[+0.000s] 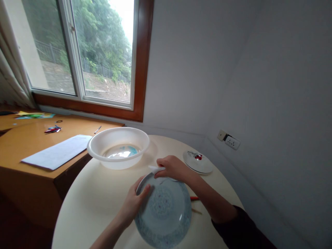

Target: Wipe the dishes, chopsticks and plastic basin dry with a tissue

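Observation:
My left hand [136, 199] grips the left rim of a large pale blue-grey plate [163, 214], thumb on its face and fingers behind the edge. The plate has a speckled pattern in its middle and a patterned rim. Over the plate's far edge, my right hand [169, 166] is closed on a small white spoon-like piece [155, 169]; the fingers cover part of it, so its exact kind is unclear. A red stick-like item [194, 198] and a thin brownish one [196, 211] poke out at the plate's right side, their other ends hidden.
A white plastic basin [118, 162] with water and something blue at its bottom stands at the back left of the round table [85, 200]. White plates with a red flower [198, 162] lie at the back right. A wooden desk [15, 148] bears paper [58, 152] and pens [53, 129].

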Tool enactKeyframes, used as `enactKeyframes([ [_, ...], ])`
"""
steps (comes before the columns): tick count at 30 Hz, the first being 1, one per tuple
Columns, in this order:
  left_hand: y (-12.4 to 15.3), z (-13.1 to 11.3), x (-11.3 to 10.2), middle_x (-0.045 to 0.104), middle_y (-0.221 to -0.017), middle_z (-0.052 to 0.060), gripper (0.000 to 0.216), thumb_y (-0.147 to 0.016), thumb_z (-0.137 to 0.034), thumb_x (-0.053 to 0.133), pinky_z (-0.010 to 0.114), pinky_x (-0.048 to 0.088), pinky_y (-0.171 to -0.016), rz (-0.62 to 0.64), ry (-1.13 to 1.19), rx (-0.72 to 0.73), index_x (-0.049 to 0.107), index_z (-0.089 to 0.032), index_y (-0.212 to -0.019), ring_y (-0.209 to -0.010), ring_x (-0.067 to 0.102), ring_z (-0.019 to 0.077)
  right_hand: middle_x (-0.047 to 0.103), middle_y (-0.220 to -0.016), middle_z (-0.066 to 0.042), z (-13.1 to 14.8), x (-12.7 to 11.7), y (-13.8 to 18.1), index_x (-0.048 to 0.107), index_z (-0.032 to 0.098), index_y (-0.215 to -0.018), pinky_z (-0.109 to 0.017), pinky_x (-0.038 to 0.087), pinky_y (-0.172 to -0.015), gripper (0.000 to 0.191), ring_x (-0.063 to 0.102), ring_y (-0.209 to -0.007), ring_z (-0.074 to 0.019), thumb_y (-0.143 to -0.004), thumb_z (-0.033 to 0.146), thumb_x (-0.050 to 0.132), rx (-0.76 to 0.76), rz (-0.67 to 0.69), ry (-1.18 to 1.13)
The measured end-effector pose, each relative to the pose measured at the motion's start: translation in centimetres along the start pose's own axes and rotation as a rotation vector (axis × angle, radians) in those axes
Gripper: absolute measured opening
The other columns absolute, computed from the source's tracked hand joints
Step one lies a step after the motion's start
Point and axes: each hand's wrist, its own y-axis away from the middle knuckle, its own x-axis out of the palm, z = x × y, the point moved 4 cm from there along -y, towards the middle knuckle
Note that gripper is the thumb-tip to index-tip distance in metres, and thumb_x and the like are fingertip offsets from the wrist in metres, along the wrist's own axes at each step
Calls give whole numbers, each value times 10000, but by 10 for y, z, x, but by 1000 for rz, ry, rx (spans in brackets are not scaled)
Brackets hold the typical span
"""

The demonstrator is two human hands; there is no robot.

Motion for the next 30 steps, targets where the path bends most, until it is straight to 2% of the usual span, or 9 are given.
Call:
enactKeyframes([
  [2,0,4,2,646,-1099,91,410,-751,-431,591,361,410,-904,2,-12,1,601,-163,-1060,-1031,563,277,563,-599,24,8,4,-7,575,185,-692,-219,222,-508,310,474,-568,-114,-644,459,712,-72,26,-25],
  [6,0,7,2,659,-1075,96,459,-719,-462,607,362,398,-910,-21,20,-13,611,-154,-1060,-1038,558,285,561,-621,30,26,8,-13,559,181,-681,-226,219,-514,240,459,-571,-104,-676,379,693,-207,3,-36],
  [10,-1,13,1,681,-1002,89,509,-666,-505,637,332,440,-834,-92,91,-84,621,-147,-1028,-982,583,280,554,-645,27,34,7,-15,551,175,-640,-230,248,-540,180,464,-600,-104,-703,292,672,-316,-26,-43],
  [12,-1,17,2,694,-923,70,492,-658,-512,643,308,466,-763,-109,134,-114,620,-156,-997,-904,610,256,538,-637,27,31,2,-15,551,172,-618,-226,275,-564,189,462,-607,-102,-735,282,651,-324,-55,-86],
  [15,0,23,6,700,-820,49,425,-667,-476,660,291,493,-667,-87,264,-198,606,-169,-954,-774,643,225,508,-617,32,11,-17,-10,537,167,-597,-216,306,-584,233,455,-607,-99,-768,299,622,-207,-190,-225],
  [19,2,27,11,712,-869,96,410,-682,-361,688,327,528,-671,-91,518,-341,574,-153,-1016,-772,672,251,432,-553,50,-34,-46,14,491,173,-565,-213,304,-535,316,399,-548,-94,-770,394,584,140,-482,-405],
  [21,4,27,11,714,-884,122,388,-713,-318,666,342,536,-697,-122,596,-413,568,-127,-1036,-781,679,263,422,-538,46,-53,-52,32,486,176,-559,-219,300,-510,357,387,-533,-99,-768,459,546,277,-587,-489],
  [25,5,27,12,723,-842,146,371,-769,-275,610,356,538,-738,-148,681,-523,562,-72,-1075,-773,687,273,488,-556,20,-71,-38,61,541,174,-605,-234,338,-495,423,433,-529,-117,-705,586,546,433,-646,-779],
  [30,7,27,14,730,-773,145,425,-806,-277,564,372,534,-761,-143,773,-619,531,-38,-1155,-764,691,283,616,-672,-37,-56,-4,72,614,184,-679,-285,445,-610,419,552,-650,-174,-624,598,640,508,-620,-1297],
])
